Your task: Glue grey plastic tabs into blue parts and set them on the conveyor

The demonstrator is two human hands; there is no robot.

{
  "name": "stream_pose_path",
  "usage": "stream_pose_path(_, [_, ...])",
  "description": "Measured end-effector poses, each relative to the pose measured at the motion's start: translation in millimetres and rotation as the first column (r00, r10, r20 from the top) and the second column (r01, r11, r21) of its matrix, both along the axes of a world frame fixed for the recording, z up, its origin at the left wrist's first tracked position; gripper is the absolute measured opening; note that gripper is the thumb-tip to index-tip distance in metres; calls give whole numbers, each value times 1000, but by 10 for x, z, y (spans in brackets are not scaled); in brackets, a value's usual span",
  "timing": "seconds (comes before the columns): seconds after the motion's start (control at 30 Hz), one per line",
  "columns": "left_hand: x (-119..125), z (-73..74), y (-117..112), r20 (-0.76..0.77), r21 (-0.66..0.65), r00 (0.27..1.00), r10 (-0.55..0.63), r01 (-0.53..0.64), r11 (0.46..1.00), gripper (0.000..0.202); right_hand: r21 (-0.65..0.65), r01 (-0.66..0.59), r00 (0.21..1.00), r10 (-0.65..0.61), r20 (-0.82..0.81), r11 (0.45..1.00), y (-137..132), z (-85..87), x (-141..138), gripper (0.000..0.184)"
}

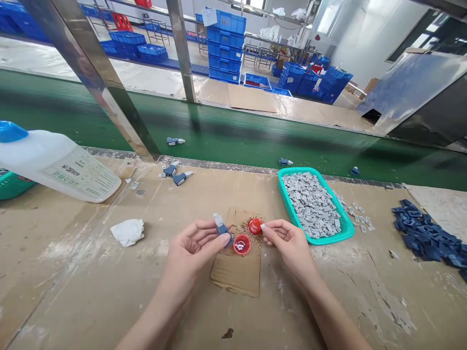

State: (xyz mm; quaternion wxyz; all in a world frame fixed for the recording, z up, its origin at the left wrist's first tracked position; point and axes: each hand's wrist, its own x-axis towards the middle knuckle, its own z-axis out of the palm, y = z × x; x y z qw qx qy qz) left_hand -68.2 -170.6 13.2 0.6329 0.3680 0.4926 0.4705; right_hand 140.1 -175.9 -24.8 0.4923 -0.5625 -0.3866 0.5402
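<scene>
My left hand (193, 243) pinches a small dark blue plastic part with a pale grey tip (222, 227), held tilted with the tip upward. Between the thumb and fingers of my right hand (290, 240) is a small light grey plastic piece (262, 226), by the edge of the farther red cap (254, 225). A second red cap (242, 244) sits nearer me, close to my left fingertips. Both caps hold shiny liquid. Under them lies a piece of brown cardboard (237, 278), wet and spotted around the caps.
To the right, a teal tray (330, 239) holds many grey pieces; a dark blue heap of parts (430, 233) lies beyond. A large white bottle (69, 163) leans in from the left near a crumpled white cloth (127, 232). Behind the table runs a green conveyor belt (226, 141) carrying several blue parts.
</scene>
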Motion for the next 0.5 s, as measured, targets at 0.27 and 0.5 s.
stream_pose_path(0.27, [54, -17, -42, -71, -13, 997, 12, -13, 1000, 42, 9, -10, 997, 9, 80, 1000, 0, -9, -12, 29])
stream_pose_path(0.5, [31, -32, -70, -61, 4, 998, 4, -4, 1000, 39, 16, 12, 997, -13, 71, 1000, 3, -26, -17, 28])
